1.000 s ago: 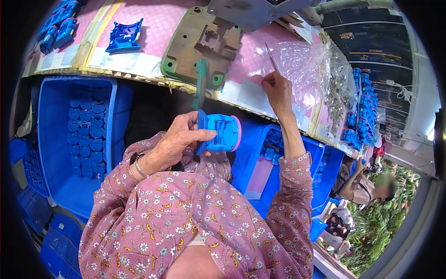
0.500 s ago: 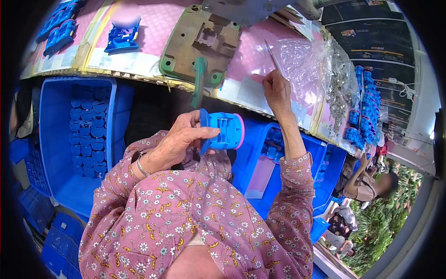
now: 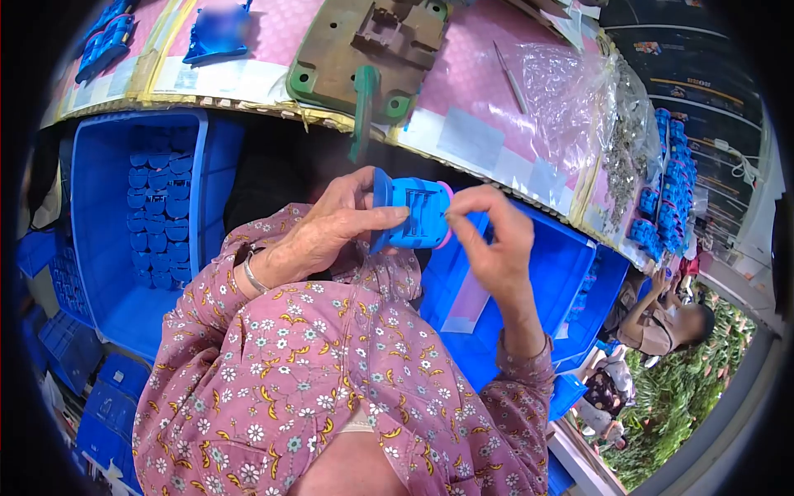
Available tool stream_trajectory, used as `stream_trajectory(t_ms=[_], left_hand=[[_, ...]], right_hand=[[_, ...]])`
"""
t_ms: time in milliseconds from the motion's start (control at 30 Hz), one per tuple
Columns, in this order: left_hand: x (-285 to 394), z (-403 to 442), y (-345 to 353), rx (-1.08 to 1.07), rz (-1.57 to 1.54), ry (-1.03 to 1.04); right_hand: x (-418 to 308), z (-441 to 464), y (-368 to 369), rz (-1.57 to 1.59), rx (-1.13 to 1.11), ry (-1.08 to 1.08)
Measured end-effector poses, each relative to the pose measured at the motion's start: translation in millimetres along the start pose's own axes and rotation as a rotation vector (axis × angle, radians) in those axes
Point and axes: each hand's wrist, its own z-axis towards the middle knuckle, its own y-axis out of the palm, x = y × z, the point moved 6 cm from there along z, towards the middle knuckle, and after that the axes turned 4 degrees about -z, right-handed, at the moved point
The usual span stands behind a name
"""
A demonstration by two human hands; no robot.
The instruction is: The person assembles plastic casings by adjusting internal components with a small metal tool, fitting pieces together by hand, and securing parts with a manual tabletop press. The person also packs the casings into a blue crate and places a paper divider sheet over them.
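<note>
My left hand (image 3: 343,219) grips a blue plastic housing (image 3: 422,217) with a pink ring at its right end; the thumb lies on its face beside a slotted recess. Close to the ring, my right hand (image 3: 496,236) has its thumb and forefinger pinched together; whatever they hold is too small to make out. On the bench above lies a pointed metal tool (image 3: 511,78), next to a clear plastic bag (image 3: 571,107) with small metal parts. A green and brown metal fixture (image 3: 351,62) with a green handle stands at the bench edge.
Blue bins, one (image 3: 99,240) with stacked blue parts, stand below the pink-covered bench (image 3: 281,29). Another blue part (image 3: 217,35) lies on the bench at upper left. Rows of blue parts (image 3: 676,182) line the right side. Another person (image 3: 662,325) is at far right.
My right hand has left the bench beside the pointed tool and come down to the pink ring. The housing in my left hand has shifted slightly right and up. The camera view has shifted somewhat.
</note>
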Motion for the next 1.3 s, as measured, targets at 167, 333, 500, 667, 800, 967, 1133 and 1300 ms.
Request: stream_trajectory(t_ms=[167, 333, 500, 667, 800, 967, 1133, 1300], left_hand=[[-5, 0, -1, 0.006, 0.084, 0.02], [-6, -1, 8, 0.023, 0.079, 0.007], [-7, -2, 15, 0.003, 0.103, -0.033], [-11, -1, 18, -0.034, 0.098, -0.09], [-11, -1, 19, -0.039, 0.112, -0.089], [-13, 0, 19, -0.062, 0.122, -0.094], [-6, -2, 25, -0.037, 0.077, -0.126], [-8, -1, 21, -0.047, 0.098, -0.1]], right_hand=[[-5, -26, 13, -0.208, 0.038, -0.193], [6, -46, 22, -0.184, 0.148, -0.071], [12, -55, 23, -0.097, 0.126, 0.042], [18, -64, 22, 0.01, 0.125, 0.157], [18, -66, 21, -0.006, 0.117, 0.146], [14, -67, 19, -0.025, 0.107, 0.12], [17, -73, 18, 0.032, 0.169, 0.138], [17, -74, 21, 0.041, 0.178, 0.143]])
